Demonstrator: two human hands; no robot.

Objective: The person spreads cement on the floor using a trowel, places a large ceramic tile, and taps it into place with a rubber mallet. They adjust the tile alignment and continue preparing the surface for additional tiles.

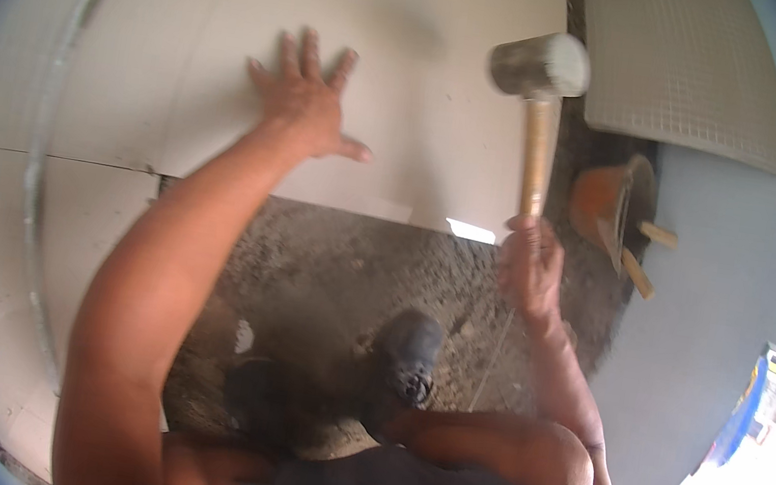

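Observation:
My left hand lies flat with fingers spread on a large pale floor tile. In my right hand is a rubber mallet with a light wooden handle, gripped near the handle's lower end. Its head, dark on one side and whitish on the other, is raised above the tile's right part, apart from the surface. The tile's near edge borders bare, rough ground. Beneath my forearm, a dark seam separates this tile from another pale tile at the left.
An orange bucket with two wooden handles sticking out lies tilted at the right. Beyond it, a tile with a grid-patterned face leans by the grey wall. A pale hose or cable crosses the left tiles. My shoe rests on the ground.

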